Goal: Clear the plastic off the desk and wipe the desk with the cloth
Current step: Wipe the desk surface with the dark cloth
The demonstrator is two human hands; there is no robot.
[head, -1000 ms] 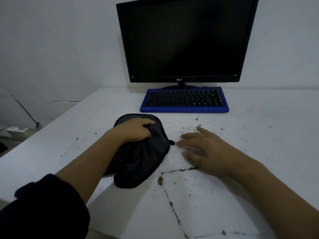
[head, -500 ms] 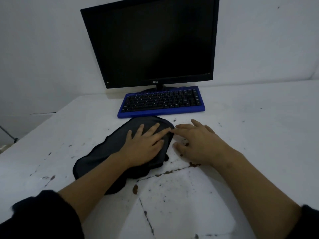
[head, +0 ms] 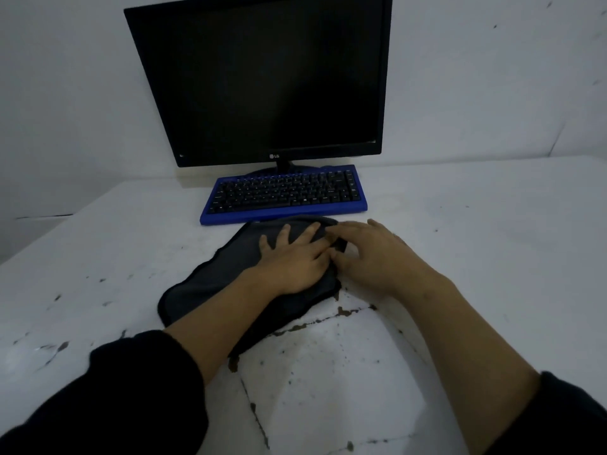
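White desk [head: 476, 257] — chipped, dark-flecked — meets a pale wall [head: 65, 93].

The white desk [head: 476, 257] is showing dark stains and cracked lines nearer than the hands. It is carrying a dark cloth [head: 210, 284], which is lying spread under the flat left hand [head: 295, 261] and reaching the right hand [head: 371, 254]. Just beyond both hands a blue keyboard [head: 284, 193] is sitting, with a black monitor [head: 262, 77] standing behind it.
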